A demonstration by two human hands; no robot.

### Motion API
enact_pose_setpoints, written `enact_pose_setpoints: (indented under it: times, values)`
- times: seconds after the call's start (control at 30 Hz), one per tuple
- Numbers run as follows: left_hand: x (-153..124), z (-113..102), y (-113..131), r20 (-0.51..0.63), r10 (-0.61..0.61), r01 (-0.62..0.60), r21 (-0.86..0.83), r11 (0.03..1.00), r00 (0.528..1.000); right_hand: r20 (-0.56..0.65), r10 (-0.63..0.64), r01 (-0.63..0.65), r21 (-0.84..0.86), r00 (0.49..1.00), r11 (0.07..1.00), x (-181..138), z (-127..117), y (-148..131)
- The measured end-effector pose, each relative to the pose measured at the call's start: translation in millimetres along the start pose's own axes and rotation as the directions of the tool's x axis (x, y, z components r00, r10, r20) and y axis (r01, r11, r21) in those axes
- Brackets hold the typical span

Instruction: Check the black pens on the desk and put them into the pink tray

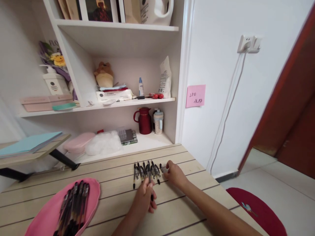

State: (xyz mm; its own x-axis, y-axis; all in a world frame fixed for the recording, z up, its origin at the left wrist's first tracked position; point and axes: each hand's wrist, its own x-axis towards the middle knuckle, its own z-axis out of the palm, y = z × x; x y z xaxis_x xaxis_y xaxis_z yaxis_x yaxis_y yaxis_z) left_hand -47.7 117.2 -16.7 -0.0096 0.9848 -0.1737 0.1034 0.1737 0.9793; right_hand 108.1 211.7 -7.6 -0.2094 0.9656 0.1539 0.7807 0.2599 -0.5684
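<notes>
Several black pens (pixel 145 171) lie side by side in a row on the wooden table (pixel 115 186). My left hand (pixel 145 198) rests at the near end of the row, fingers curled around one black pen (pixel 150 182). My right hand (pixel 175 175) is at the right end of the row, fingertips pinched on the outermost pen (pixel 162 168). A pink tray (pixel 94 193) at the lower left holds a heap of several more black pens (pixel 73 208).
White shelves (pixel 115 101) stand behind the table with a dark red jug (pixel 144 120), a cup (pixel 158 122), a pink case (pixel 78 142) and a plastic bag (pixel 103 143). A small side table carries a blue book (pixel 27 143). A red mat (pixel 256 205) lies on the floor right.
</notes>
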Motion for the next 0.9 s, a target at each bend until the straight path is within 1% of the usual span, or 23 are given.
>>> enact_pose_setpoints:
  times: [0.07,0.13,0.2,0.27,0.3,0.33,0.37,0.4,0.43,0.5,0.57,0.6,0.63,0.7,0.8,0.9]
  values:
    - [1.0,-0.1,-5.6,0.011,0.029,-0.03,0.019,0.999,1.0,0.015,0.0,0.001,-0.025,1.0,1.0,-1.0,7.9,-3.7]
    - [1.2,-0.4,-9.3,0.02,0.034,-0.035,0.034,0.999,0.999,0.023,0.006,-0.005,-0.049,1.0,0.999,-2.8,10.9,-4.3]
    - [0.5,-0.1,-10.2,0.023,0.037,-0.038,0.05,0.998,0.999,0.037,0.015,-0.013,-0.067,0.999,0.998,-4.9,7.8,-1.9]
    - [-1.1,0.8,-8.4,0.022,0.046,-0.047,0.072,0.996,0.999,0.062,0.022,-0.019,-0.056,0.998,0.998,-6.6,-0.3,0.7]
    - [-2.1,1.5,-7.0,0.023,0.054,-0.056,0.086,0.995,0.998,0.075,0.02,-0.019,-0.02,0.997,1.0,-6.8,-5.6,1.0]
    - [-3.3,2.2,-5.3,0.027,0.066,-0.069,0.102,0.992,0.997,0.089,0.015,-0.019,0.05,0.996,0.999,-6.4,-11.2,0.1]
    - [-4.5,2.7,-3.6,0.033,0.083,-0.086,0.118,0.989,0.996,0.107,0.007,-0.024,0.158,0.994,0.987,-5.2,-16.7,-2.2]
    - [-5.6,3.1,-2.0,0.039,0.103,-0.107,0.134,0.985,0.994,0.121,0.001,-0.037,0.293,0.993,0.955,-3.5,-21.8,-5.9]
    - [-6.5,3.3,-0.6,0.045,0.124,-0.129,0.148,0.981,0.991,0.132,-0.002,-0.057,0.443,0.991,0.895,-1.3,-26.1,-10.6]
    - [-7.9,3.2,1.5,0.053,0.149,-0.156,0.171,0.973,0.987,0.141,0.0,-0.1,0.698,0.99,0.709,3.5,-32.0,-21.7]
    - [-8.5,2.4,2.7,0.063,0.147,-0.157,0.184,0.97,0.987,0.128,0.006,-0.111,0.838,0.992,0.535,7.1,-34.3,-32.2]
    - [-8.6,2.1,3.1,0.066,0.141,-0.151,0.186,0.971,0.988,0.119,0.002,-0.106,0.872,0.993,0.478,8.1,-34.4,-36.5]
    - [-8.5,1.8,3.3,0.069,0.135,-0.146,0.19,0.971,0.988,0.115,-0.007,-0.1,0.89,0.993,0.444,8.5,-34.0,-39.8]
    - [-8.3,1.5,3.3,0.075,0.123,-0.136,0.202,0.97,0.99,0.125,-0.03,-0.1,0.898,0.992,0.428,7.9,-32.4,-43.6]
    - [-8.5,1.9,3.0,0.077,0.129,-0.143,0.225,0.964,0.989,0.166,-0.054,-0.124,0.882,0.985,0.455,5.7,-30.3,-44.6]
    - [-8.8,2.4,3.3,0.08,0.143,-0.158,0.242,0.957,0.986,0.173,-0.049,-0.131,0.877,0.984,0.463,4.7,-30.6,-43.4]
